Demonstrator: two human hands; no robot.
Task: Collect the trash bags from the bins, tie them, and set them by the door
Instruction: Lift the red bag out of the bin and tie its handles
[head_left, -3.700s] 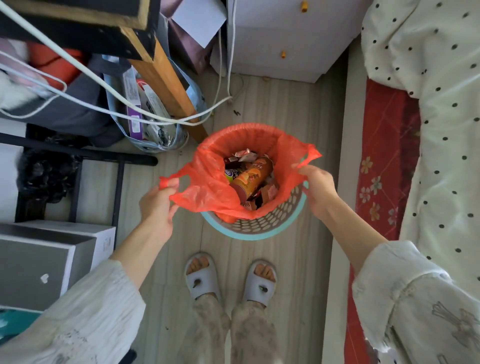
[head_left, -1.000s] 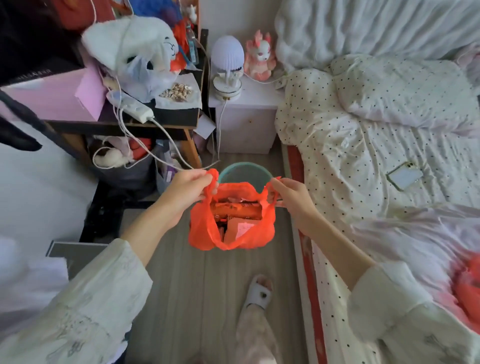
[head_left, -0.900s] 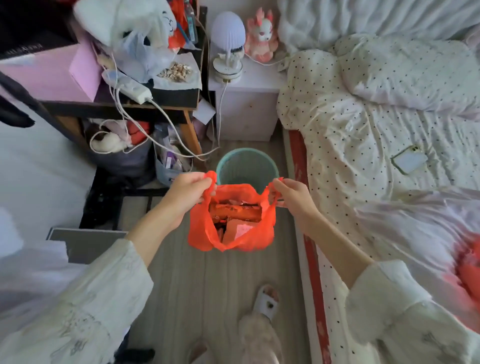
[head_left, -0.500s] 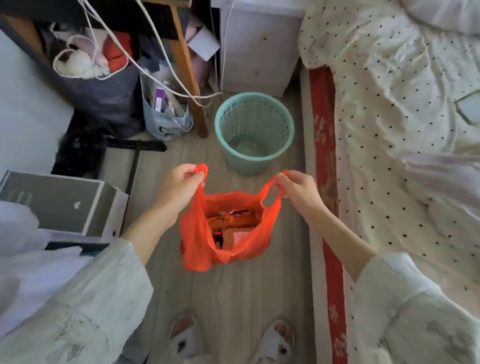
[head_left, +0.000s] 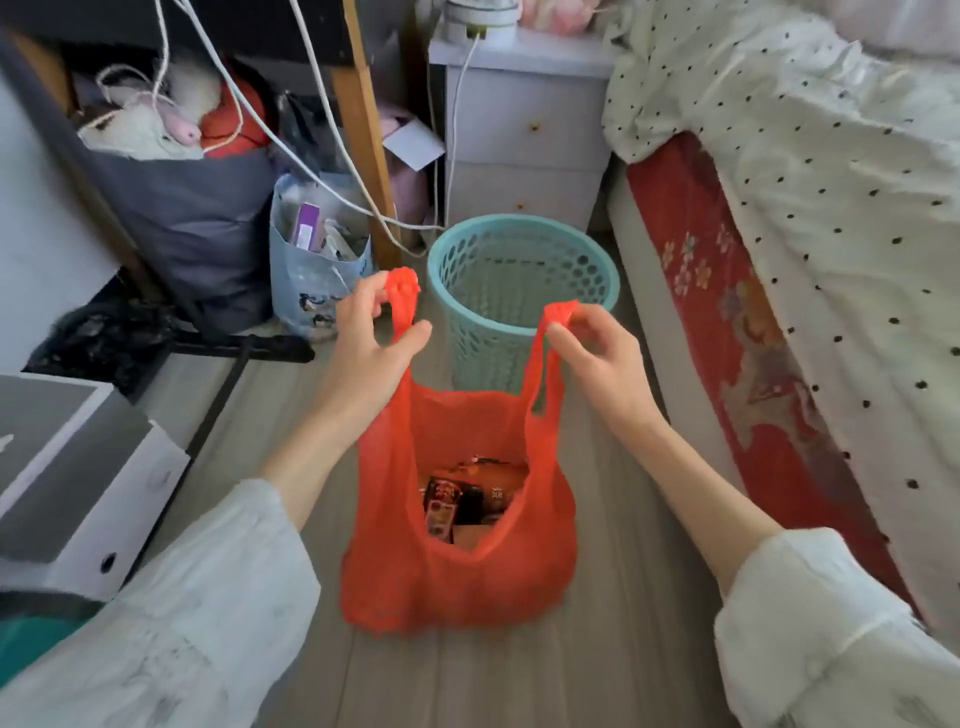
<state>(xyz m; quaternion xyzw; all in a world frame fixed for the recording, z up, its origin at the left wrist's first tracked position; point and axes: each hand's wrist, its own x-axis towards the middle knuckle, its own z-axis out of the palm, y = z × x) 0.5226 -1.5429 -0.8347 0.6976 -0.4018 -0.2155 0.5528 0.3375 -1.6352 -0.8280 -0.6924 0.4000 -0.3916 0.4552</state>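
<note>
— What are the hands doing?
— The left hand (head_left: 371, 345) is pinching one handle of the orange trash bag (head_left: 457, 525), and the right hand (head_left: 597, 358) is pinching the other.
— How is the bag lying?
— It is hanging upright over the wood floor (head_left: 597, 670), mouth gaping upward, wrappers showing inside.
— And beyond it?
— The teal bin (head_left: 522, 291) is standing unlined by the nightstand (head_left: 524, 130).
</note>
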